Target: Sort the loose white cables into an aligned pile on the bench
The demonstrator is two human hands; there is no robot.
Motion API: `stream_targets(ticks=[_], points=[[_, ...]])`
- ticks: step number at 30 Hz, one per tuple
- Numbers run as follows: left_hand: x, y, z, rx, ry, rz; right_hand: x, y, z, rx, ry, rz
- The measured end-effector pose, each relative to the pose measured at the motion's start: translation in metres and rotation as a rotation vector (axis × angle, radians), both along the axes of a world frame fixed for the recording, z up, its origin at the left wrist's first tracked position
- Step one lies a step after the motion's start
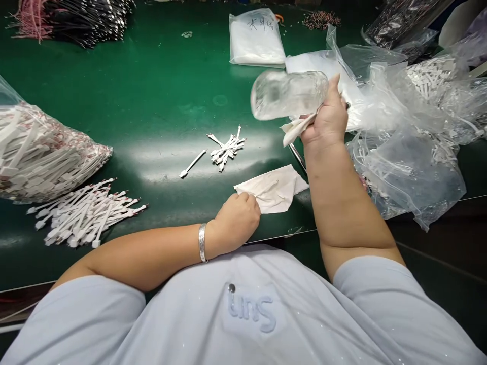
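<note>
My right hand (329, 119) grips one end of a clear bottle (291, 94), tilted on its side above the table and slightly blurred. A folded piece of off-white cloth or paper (297, 129) is pinched beneath it in the same hand. My left hand (239, 215) is closed, knuckles up, at the left corner of a white cloth (276, 190) lying near the table's front edge. Its fingertips are hidden, but the cloth's corner runs under them. Beyond the cloth lies a small pile of white connector cables (227, 149), with a single cable (193, 163) left of it.
On the left, a large bag of white cables (41, 149) stands behind a loose heap of cables (85, 215). Plastic bags (414, 162) crowd the right side. A flat white packet (256, 40) and bundled black wires (89, 20) lie at the back of the green table (160, 91).
</note>
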State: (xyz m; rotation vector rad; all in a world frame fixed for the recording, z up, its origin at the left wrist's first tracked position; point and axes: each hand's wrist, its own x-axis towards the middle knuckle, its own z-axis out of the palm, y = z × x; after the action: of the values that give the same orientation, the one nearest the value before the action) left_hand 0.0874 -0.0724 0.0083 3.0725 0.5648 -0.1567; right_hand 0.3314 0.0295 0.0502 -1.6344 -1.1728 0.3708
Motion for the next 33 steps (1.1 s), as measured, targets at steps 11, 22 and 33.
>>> stream_targets(ticks=[11, 22, 33], points=[[0.0, 0.0, 0.0, -0.038, 0.034, 0.0, -0.029, -0.01, 0.013, 0.073, -0.63, 0.07], [-0.001, 0.006, -0.008, -0.06, -0.066, 0.035, -0.045, -0.128, -0.04, -0.02, -0.962, 0.654], [0.001, 0.012, -0.003, -0.028, -0.06, -0.025, -0.039, -0.14, -0.062, 0.065, -1.214, 0.629]])
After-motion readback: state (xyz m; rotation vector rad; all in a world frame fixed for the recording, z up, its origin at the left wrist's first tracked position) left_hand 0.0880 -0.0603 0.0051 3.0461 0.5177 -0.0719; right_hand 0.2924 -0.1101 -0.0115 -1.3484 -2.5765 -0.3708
